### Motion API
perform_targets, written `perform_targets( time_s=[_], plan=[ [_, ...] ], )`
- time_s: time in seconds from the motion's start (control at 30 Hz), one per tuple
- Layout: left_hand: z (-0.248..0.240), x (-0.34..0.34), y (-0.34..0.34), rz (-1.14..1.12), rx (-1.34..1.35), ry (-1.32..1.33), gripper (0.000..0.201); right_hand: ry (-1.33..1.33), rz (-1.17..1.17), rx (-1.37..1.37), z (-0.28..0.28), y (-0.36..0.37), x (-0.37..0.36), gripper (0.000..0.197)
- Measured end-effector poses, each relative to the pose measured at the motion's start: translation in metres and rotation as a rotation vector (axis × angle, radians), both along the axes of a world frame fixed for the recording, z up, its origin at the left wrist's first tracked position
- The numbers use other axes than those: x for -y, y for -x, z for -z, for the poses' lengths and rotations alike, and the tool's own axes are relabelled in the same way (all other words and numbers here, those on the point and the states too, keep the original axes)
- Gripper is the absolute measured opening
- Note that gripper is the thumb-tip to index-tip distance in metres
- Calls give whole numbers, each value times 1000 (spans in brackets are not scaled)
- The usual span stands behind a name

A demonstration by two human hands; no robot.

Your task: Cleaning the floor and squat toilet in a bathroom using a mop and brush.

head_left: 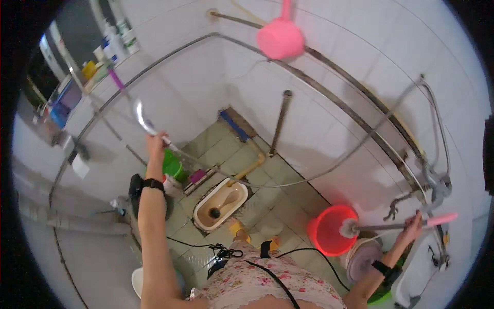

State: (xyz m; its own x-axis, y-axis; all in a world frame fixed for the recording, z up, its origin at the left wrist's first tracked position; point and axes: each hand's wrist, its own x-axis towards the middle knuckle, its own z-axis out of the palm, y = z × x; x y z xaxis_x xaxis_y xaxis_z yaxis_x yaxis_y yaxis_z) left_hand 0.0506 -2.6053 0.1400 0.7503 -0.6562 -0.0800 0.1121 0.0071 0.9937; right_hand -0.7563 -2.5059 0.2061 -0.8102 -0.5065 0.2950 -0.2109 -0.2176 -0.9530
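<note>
My left hand (pixel 156 144), raised at the left, is closed around the handle of a silver shower head (pixel 141 116). From it a long grey hose (pixel 288 184) sags across to a wall tap (pixel 437 186) at the right. My right hand (pixel 410 232) grips a toilet brush (pixel 381 226) by its shaft, close to the pink handle end and just below the tap. The brush's pale bristle head lies over the rim of a red bucket (pixel 329 246). Between my arms, a squat toilet (pixel 232 196) is set in the tiled floor.
A pink ladle (pixel 280 40) hangs on the far wall. Bottles (pixel 114 44) line the ledge at the left. A green basin (pixel 174 166) and a blue-headed floor brush (pixel 234 125) are beyond the toilet. A black cable (pixel 224 251) runs across my front. Stacked basins (pixel 364 262) stand by the bucket.
</note>
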Motion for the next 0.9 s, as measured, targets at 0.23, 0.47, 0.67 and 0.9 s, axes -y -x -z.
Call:
perform_targets(
  time_s=[0.23, 0.47, 0.67, 0.9],
  plan=[
    [-8, -22, -35, -55, 105, -24, 30, -78, 43, 40, 4, 1, 14, 37],
    [-18, -16, -36, -80, 173, -3, 31, -278, 75, -211, -46, 5, 12, 35],
    [-21, -10, -27, -175, 249, 69, 29, -372, 19, -568, -26, 66, 3, 37],
    [-32, -20, -19, -254, 297, -30, 33, -420, 82, -859, -34, 79, -12, 38]
  ],
)
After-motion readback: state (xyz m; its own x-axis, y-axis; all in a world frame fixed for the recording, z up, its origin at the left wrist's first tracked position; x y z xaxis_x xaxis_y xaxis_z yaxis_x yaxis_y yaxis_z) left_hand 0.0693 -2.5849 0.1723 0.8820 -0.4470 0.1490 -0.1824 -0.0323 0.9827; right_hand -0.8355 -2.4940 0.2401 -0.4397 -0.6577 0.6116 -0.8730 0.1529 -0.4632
